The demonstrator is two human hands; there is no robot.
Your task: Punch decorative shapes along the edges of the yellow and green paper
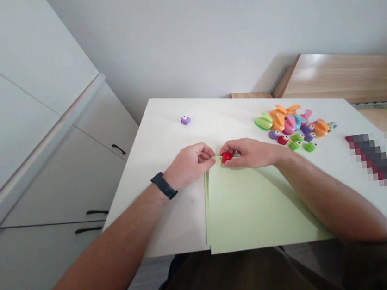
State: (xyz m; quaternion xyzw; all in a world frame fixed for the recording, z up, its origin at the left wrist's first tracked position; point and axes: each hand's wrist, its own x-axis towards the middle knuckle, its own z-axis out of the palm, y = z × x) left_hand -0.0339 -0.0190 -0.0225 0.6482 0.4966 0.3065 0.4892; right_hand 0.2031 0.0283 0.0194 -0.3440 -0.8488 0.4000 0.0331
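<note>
A sheet of pale green paper (pixel 253 208) lies on the white table (pixel 165 143), with a second sheet showing along its left edge. My right hand (pixel 252 153) is shut on a small red craft punch (pixel 226 157) at the paper's top edge. My left hand (pixel 190 164) pinches that edge just to the left of the punch. A black watch (pixel 163 186) circles my left wrist. Whether the paper sits inside the punch's slot is hidden by my fingers.
Several colourful craft punches (pixel 291 124) lie in a heap at the table's far right. A small purple punch (pixel 185 120) stands alone near the far edge. A pixelated, blurred object (pixel 377 159) lies at the right. White cabinets (pixel 38 134) stand to the left, and a wooden board (pixel 342 74) lies beyond the table.
</note>
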